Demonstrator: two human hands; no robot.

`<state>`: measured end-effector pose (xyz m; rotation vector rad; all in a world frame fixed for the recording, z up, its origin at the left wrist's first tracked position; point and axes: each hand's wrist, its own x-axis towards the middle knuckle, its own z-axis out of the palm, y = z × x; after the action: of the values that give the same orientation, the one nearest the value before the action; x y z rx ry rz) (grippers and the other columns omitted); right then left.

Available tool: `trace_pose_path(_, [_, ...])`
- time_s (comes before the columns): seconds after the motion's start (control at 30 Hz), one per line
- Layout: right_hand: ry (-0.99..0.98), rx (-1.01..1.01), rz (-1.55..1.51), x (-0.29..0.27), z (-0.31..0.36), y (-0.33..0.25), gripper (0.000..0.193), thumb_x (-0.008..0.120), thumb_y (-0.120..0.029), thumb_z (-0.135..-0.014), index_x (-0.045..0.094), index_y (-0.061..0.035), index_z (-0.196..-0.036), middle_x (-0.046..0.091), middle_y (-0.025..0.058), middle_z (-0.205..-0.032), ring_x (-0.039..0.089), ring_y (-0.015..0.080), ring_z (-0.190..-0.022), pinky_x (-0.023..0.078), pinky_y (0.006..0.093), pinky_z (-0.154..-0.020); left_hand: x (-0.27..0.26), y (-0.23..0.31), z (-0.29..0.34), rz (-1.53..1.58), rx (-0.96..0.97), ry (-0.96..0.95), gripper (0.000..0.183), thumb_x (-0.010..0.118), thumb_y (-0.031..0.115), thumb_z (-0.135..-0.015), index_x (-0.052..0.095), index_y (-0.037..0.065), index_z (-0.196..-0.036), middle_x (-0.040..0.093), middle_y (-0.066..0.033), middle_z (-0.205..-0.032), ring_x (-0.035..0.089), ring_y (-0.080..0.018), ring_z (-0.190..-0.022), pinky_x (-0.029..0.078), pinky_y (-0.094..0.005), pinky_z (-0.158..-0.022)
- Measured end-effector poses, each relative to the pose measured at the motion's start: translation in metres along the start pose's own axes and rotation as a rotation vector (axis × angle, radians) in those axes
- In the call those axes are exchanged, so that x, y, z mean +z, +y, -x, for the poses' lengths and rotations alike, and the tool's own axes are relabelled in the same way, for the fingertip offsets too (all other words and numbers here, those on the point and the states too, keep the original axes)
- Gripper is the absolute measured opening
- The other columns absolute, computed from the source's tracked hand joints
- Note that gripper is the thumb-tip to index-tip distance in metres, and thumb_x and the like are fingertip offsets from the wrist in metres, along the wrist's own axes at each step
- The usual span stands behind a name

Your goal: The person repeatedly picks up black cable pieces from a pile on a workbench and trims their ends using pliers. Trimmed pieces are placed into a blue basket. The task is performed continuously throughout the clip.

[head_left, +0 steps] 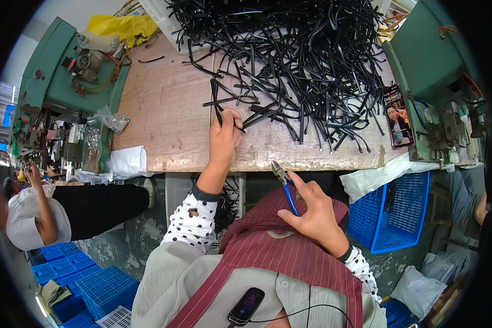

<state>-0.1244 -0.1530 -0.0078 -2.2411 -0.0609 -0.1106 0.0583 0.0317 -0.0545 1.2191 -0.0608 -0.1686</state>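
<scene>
My left hand reaches onto the wooden workbench and pinches a thin black plastic strip at the near edge of a large heap of black strips. My right hand hovers below the bench edge, over my lap, gripping blue-handled cutting pliers with the jaws pointing up toward the bench. A striped maroon apron covers my lap.
Green machines stand at the left and right ends of the bench. A phone leans by the right one. A blue crate sits at lower right, more blue crates at lower left. Another person works at left.
</scene>
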Motion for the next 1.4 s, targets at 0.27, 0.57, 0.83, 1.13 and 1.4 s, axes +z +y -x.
trace_pose_path(0.27, [0.066,-0.195,0.262,-0.014,-0.012,-0.019,0.077,0.082,-0.023,-0.061,0.056,-0.0188,-0.134,0.052,0.0110,-0.089,0.055,0.0268,-0.075,0.047,0.0373,-0.061,0.024,0.039,0.032,0.552,-0.471,-0.342,0.040,0.034,0.043,-0.104,0.045,0.009,-0.085,0.041,0.0012,-0.067,0.029,-0.0023,-0.043,0.031,-0.0171,-0.036])
trace_pose_path(0.57, [-0.012,-0.185,0.369,-0.022,-0.013,-0.025,0.079,0.082,-0.020,-0.060,0.056,-0.0152,-0.134,0.053,0.0124,-0.088,0.056,0.0282,-0.078,0.048,0.0373,-0.064,0.030,0.047,0.035,0.485,-0.510,-0.480,0.042,0.032,0.043,-0.105,0.043,0.010,-0.082,0.038,0.0028,-0.064,0.027,-0.0022,-0.042,0.028,-0.0161,-0.035])
trace_pose_path(0.83, [-0.049,-0.060,0.094,-0.015,-0.009,-0.014,0.080,0.082,-0.019,-0.061,0.055,-0.0111,-0.136,0.051,0.0112,-0.081,0.056,0.0256,-0.071,0.049,0.0361,-0.063,0.058,0.037,0.065,0.298,0.004,0.005,0.041,0.036,0.046,-0.104,0.041,0.012,-0.081,0.039,0.0005,-0.065,0.025,-0.0047,-0.047,0.025,-0.0192,-0.040])
trace_pose_path(1.13, [-0.095,-0.007,-0.087,-0.014,-0.010,-0.014,0.083,0.083,-0.021,-0.062,0.052,-0.0085,-0.138,0.050,0.0104,-0.077,0.053,0.0234,-0.069,0.048,0.0337,-0.066,0.072,0.011,0.082,-0.129,0.563,0.076,0.042,0.037,0.048,-0.102,0.042,0.010,-0.087,0.043,-0.0024,-0.073,0.029,-0.0054,-0.055,0.028,-0.0191,-0.045])
trace_pose_path(1.4, [-0.129,0.088,-0.080,-0.011,-0.007,-0.009,0.077,0.080,-0.020,-0.066,0.053,-0.0126,-0.138,0.054,0.0135,-0.073,0.059,0.0290,-0.065,0.051,0.0379,-0.063,0.065,0.031,0.069,0.176,-0.074,0.159,0.040,0.040,0.046,-0.103,0.044,0.011,-0.083,0.045,-0.0003,-0.071,0.031,-0.0058,-0.053,0.031,-0.0203,-0.046])
